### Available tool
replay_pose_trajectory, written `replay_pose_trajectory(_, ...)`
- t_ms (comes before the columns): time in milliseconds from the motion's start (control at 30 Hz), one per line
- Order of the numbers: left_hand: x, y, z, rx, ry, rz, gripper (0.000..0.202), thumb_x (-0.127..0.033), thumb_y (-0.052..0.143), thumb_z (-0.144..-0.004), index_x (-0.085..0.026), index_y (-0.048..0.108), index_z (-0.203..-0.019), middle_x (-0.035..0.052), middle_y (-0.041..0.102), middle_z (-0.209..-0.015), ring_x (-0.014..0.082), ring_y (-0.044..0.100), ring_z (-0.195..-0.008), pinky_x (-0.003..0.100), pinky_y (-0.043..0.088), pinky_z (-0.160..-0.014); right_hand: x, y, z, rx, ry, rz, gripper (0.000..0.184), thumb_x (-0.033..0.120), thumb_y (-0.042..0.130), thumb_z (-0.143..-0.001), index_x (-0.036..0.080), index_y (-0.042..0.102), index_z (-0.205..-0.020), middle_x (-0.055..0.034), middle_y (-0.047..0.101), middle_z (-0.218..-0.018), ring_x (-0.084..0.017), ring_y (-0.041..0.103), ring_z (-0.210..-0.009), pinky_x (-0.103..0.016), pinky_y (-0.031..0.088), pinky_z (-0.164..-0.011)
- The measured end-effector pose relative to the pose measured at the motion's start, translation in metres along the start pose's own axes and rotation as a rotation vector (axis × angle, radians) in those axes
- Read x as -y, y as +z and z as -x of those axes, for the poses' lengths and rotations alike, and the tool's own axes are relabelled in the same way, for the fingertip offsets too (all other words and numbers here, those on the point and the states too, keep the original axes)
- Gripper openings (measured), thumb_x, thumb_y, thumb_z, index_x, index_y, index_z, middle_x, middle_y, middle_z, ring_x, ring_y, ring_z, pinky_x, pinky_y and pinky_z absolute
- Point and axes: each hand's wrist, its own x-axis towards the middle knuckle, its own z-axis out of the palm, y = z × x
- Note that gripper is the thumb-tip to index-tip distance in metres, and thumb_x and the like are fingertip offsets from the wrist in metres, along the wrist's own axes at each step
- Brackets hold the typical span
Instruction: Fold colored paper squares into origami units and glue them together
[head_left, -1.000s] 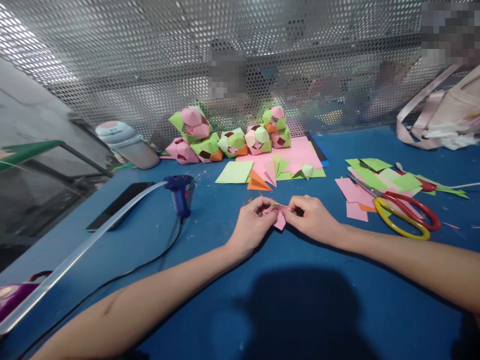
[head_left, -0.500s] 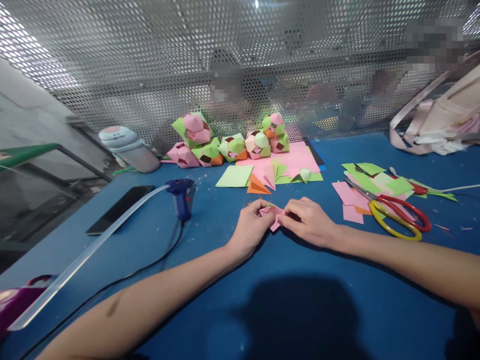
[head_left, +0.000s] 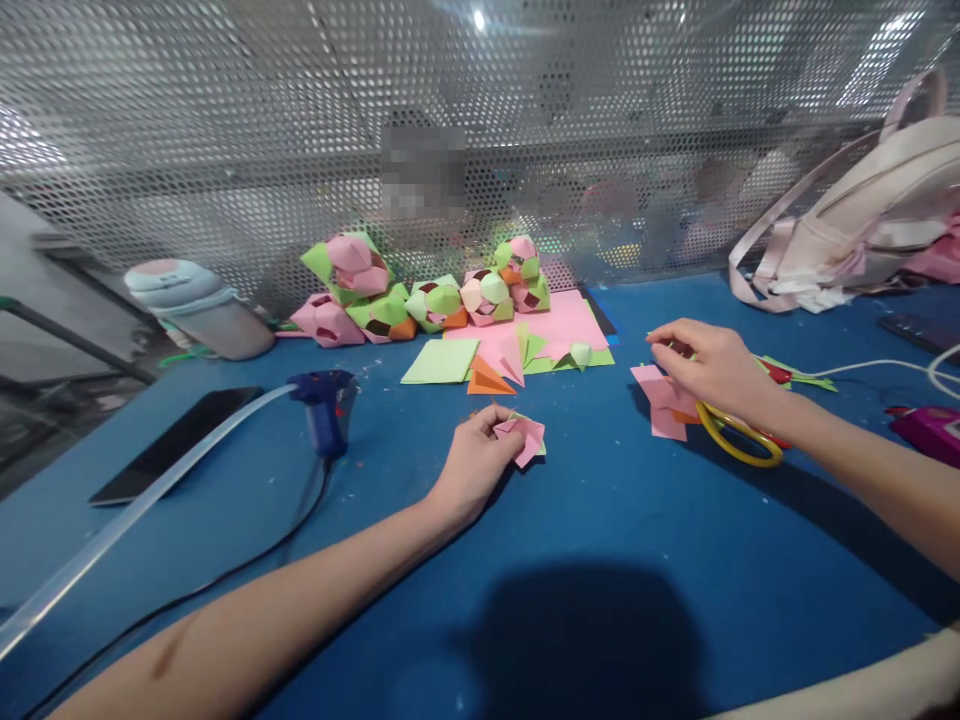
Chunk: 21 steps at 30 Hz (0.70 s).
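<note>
Folded pink paper [head_left: 531,432] with a green edge behind it is pinched between the thumb and fingers of my left hand [head_left: 474,462], low over the blue table. My right hand [head_left: 709,365] is away to the right, fingers loosely bent and apart, with nothing visible in them. It hovers over a pile of cut paper, covering most of it; pink pieces [head_left: 667,424] show below the fingers. Scissors [head_left: 739,461] with yellow and red handles lie partly hidden under that wrist.
A blue glue gun [head_left: 324,415] with a long clear glue stick [head_left: 165,472] stands left, beside a dark phone [head_left: 172,445]. Behind are folded paper balls [head_left: 435,303], light green sheets [head_left: 439,362], an orange folded piece [head_left: 489,378], a bottle [head_left: 210,320] and a bag [head_left: 855,220].
My right hand has let go of the folded pink paper and moved right to the paper pile. My left hand keeps its hold. The view has turned rightward.
</note>
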Motion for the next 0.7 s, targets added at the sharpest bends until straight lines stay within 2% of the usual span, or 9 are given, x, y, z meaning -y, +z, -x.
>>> replay_pose_trajectory(100,-0.002,0.002,0.001,0.017,0.016,-0.019,0.007,-0.018,0.06,-0.069,-0.016,0.059,-0.075,0.0002,0.064,-0.07,0.012,0.056,-0.062,0.022,0.04,-0.058,-0.005,-0.001,0.001,0.025,0.051,0.0,0.015,0.023,0.051,-0.084,0.02,0.066,-0.087,-0.0027,0.069,-0.083,-0.015,0.059,-0.066,-0.028,0.043,-0.062)
replay_pose_trajectory(233,-0.009,0.005,0.01,0.051,0.081,-0.112,0.011,-0.013,0.056,-0.067,-0.015,0.063,-0.076,-0.0004,0.062,-0.068,0.0107,0.054,-0.059,0.021,0.04,-0.056,0.021,0.027,-0.008,0.125,-0.025,-0.049,0.014,0.021,0.052,-0.082,0.018,0.065,-0.086,-0.0037,0.068,-0.081,-0.016,0.059,-0.068,-0.028,0.043,-0.063)
replay_pose_trajectory(367,-0.027,0.005,0.03,0.166,0.138,-0.032,0.017,-0.008,0.051,-0.068,-0.015,0.062,-0.079,0.0025,0.068,-0.076,0.012,0.059,-0.065,0.022,0.044,-0.059,0.077,0.08,-0.03,0.247,-0.15,-0.192,0.016,0.017,0.051,-0.082,0.016,0.064,-0.09,-0.0059,0.068,-0.09,-0.017,0.06,-0.078,-0.028,0.043,-0.07)
replay_pose_trajectory(500,-0.048,0.0,0.054,0.254,0.189,0.07,0.018,-0.007,0.049,-0.069,-0.015,0.063,-0.078,0.0043,0.068,-0.077,0.0152,0.063,-0.071,0.025,0.048,-0.063,0.145,0.149,-0.053,0.397,-0.16,-0.331,0.022,0.02,0.055,-0.079,0.016,0.06,-0.1,-0.0067,0.067,-0.098,-0.017,0.061,-0.083,-0.027,0.045,-0.072)
replay_pose_trajectory(600,-0.058,-0.008,0.07,0.27,0.19,0.08,0.019,-0.007,0.05,-0.068,-0.015,0.063,-0.079,0.0037,0.067,-0.077,0.0165,0.064,-0.071,0.026,0.048,-0.062,0.196,0.197,-0.066,0.408,-0.158,-0.364,0.042,0.041,0.058,-0.08,0.015,0.054,-0.113,-0.0106,0.063,-0.112,-0.021,0.061,-0.094,-0.031,0.046,-0.078)
replay_pose_trajectory(700,-0.061,-0.02,0.086,0.254,0.169,0.066,0.021,-0.005,0.049,-0.068,-0.016,0.063,-0.079,0.0032,0.066,-0.077,0.0166,0.064,-0.071,0.026,0.048,-0.061,0.239,0.231,-0.077,0.388,-0.096,-0.348,0.063,0.064,0.053,-0.076,0.011,0.054,-0.11,-0.0191,0.061,-0.113,-0.033,0.059,-0.101,-0.043,0.044,-0.082)
